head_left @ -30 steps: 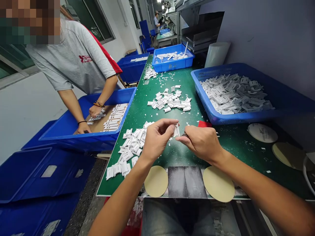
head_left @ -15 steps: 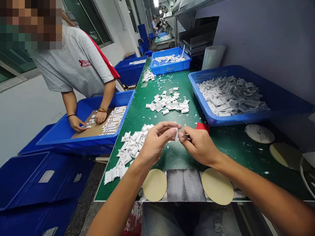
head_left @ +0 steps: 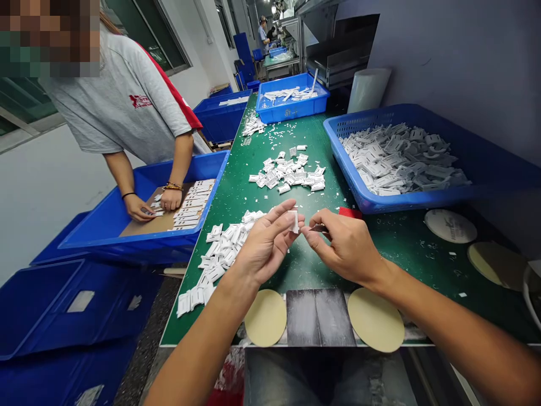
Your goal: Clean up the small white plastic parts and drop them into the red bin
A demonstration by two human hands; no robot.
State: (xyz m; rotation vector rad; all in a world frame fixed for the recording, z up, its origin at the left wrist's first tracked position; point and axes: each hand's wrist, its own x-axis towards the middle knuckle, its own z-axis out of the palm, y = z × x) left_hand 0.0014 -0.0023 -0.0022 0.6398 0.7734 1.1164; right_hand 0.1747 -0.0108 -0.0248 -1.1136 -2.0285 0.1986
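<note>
Pinched between the thumb and fingers of my left hand (head_left: 270, 239) is a small white plastic part (head_left: 295, 221). My right hand (head_left: 344, 242) grips a thin dark blade-like tool (head_left: 318, 228), its tip pointing toward the part; its exact kind is partly hidden by the fingers. The two hands are close together above the green tabletop (head_left: 308, 270). Left of my left hand lies a heap of similar white parts (head_left: 230, 242). Beyond both hands is a looser group of them (head_left: 291, 173).
A blue basket (head_left: 359, 192) full of white parts stands at the right, with a red object (head_left: 350, 212) near it. Round yellowish pads (head_left: 265, 318) flank dark plates (head_left: 321, 318) at the front edge. On the left, a co-worker (head_left: 139, 101) handles pieces in a blue bin (head_left: 127, 241).
My left hand has turned and opened its palm more, with the white part still pinched. My right hand has drawn slightly away from the part. The view has shifted a little.
</note>
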